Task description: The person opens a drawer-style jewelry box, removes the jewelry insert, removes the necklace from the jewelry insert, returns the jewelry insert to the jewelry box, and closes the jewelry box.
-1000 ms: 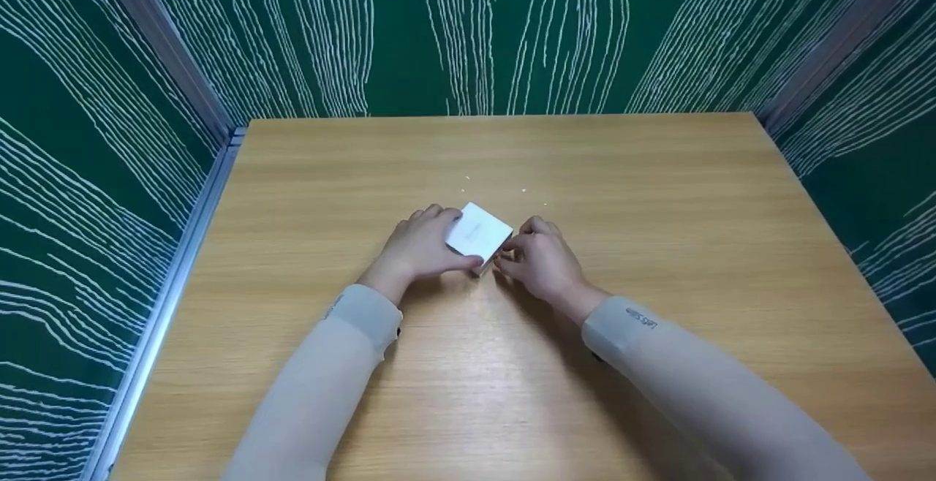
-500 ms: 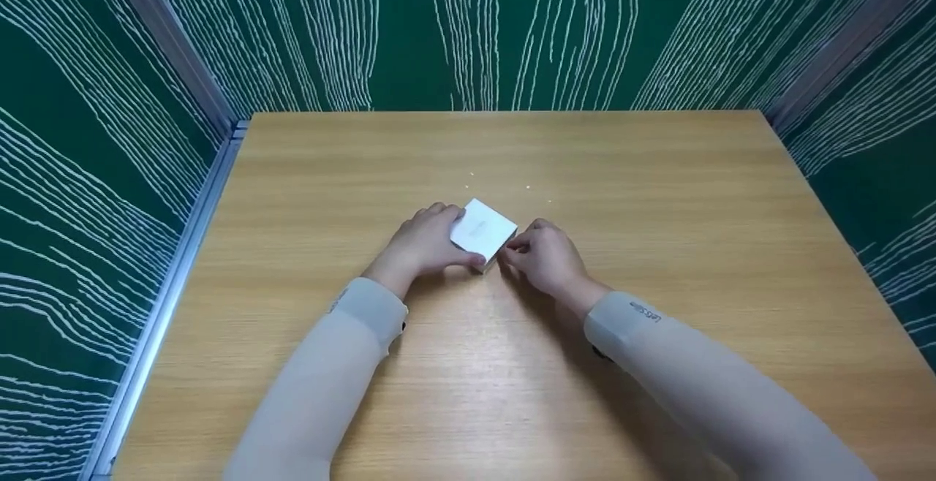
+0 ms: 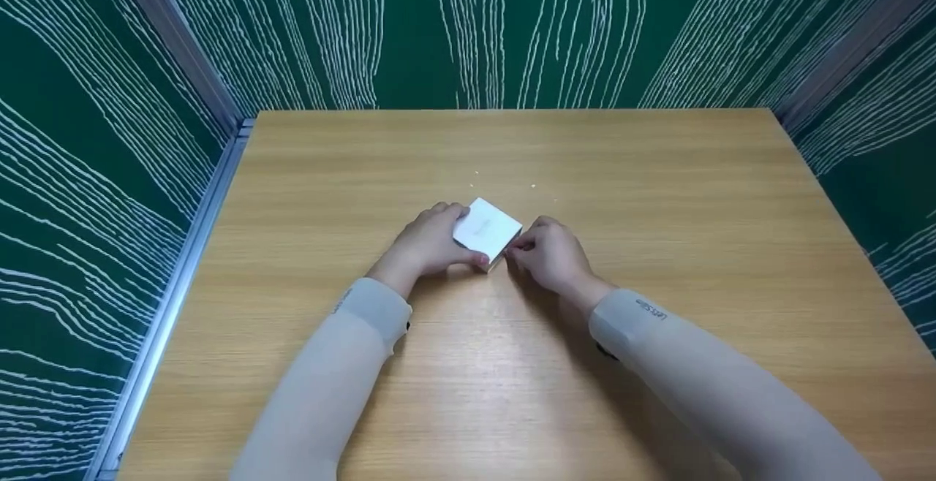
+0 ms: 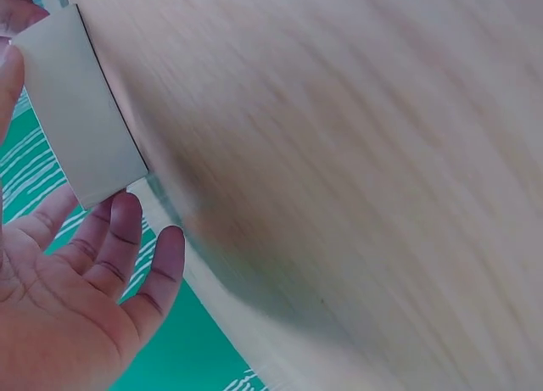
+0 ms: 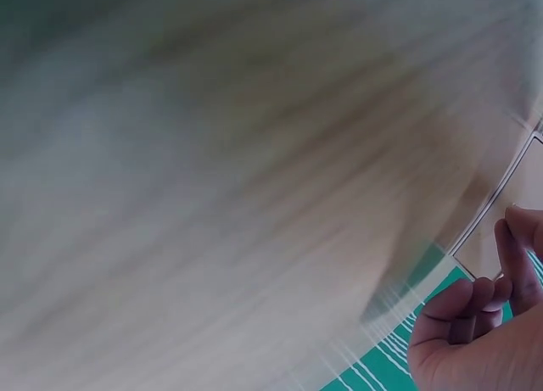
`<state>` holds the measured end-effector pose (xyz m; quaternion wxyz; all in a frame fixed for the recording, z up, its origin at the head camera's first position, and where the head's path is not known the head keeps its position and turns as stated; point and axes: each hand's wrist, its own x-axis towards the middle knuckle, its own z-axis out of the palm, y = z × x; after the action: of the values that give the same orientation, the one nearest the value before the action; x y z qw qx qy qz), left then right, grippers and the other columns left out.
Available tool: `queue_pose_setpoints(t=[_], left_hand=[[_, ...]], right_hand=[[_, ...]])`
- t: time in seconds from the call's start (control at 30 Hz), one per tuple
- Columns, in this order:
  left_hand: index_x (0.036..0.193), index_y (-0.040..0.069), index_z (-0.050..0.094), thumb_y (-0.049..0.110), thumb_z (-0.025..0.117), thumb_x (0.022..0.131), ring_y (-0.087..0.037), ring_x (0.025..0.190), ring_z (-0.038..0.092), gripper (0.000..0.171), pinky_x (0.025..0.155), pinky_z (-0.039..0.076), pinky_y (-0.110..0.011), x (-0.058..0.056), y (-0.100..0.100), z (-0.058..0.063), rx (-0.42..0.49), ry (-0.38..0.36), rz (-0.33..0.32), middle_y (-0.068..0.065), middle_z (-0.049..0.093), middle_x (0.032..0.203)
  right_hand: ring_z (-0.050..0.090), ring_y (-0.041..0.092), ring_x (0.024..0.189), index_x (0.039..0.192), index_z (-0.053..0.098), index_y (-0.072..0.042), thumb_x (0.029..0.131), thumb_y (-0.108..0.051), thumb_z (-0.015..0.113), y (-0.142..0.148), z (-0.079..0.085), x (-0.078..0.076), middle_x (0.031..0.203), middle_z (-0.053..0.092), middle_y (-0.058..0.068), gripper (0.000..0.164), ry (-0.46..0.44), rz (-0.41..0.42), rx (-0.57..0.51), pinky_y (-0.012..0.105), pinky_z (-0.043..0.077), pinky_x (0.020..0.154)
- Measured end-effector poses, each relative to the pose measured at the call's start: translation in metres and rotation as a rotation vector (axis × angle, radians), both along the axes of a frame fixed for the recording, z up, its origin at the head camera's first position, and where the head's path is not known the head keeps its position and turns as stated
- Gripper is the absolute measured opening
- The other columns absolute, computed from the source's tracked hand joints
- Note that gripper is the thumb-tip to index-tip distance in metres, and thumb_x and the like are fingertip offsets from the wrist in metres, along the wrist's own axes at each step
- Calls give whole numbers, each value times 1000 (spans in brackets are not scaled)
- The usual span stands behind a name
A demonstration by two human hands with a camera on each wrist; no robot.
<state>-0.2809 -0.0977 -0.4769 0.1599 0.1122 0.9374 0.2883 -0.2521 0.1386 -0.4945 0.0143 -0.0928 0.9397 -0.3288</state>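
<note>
A small white box [image 3: 487, 231] with faint print on top is tilted near the middle of the wooden table. My left hand [image 3: 431, 240] grips it from the left, thumb on the near side and fingers on the far side. In the left wrist view, one plain face of the box [image 4: 85, 111] shows, with several fingertips under its end. My right hand [image 3: 552, 254] is at the box's right side, fingers curled. In the right wrist view its thumb and index fingertips meet against a dark-edged face of the box [image 5: 488, 251]; whether they pinch anything cannot be seen.
Several tiny white bits [image 3: 533, 186] lie on the table [image 3: 351, 159] beyond the box. Green panels with white wavy lines [image 3: 417, 35] stand behind and on both sides. A metal rail [image 3: 172, 262] runs along the left edge.
The right thumb and index finger have drawn closer together at the box's side. The left hand keeps its grip. The whole head view has shifted slightly.
</note>
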Motion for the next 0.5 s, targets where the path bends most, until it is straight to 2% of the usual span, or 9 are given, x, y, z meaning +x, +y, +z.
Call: queue_pose_setpoints(t=[0.5], left_hand=[[175, 19, 42, 63, 96, 84, -30, 156, 48, 114, 138, 37, -51, -1, -1, 1, 21, -42, 23, -8, 46, 177]], right_hand=[[61, 24, 88, 100, 92, -9, 99, -14, 85, 9, -2, 0, 93, 68, 8, 9, -2, 12, -34, 34, 48, 80]])
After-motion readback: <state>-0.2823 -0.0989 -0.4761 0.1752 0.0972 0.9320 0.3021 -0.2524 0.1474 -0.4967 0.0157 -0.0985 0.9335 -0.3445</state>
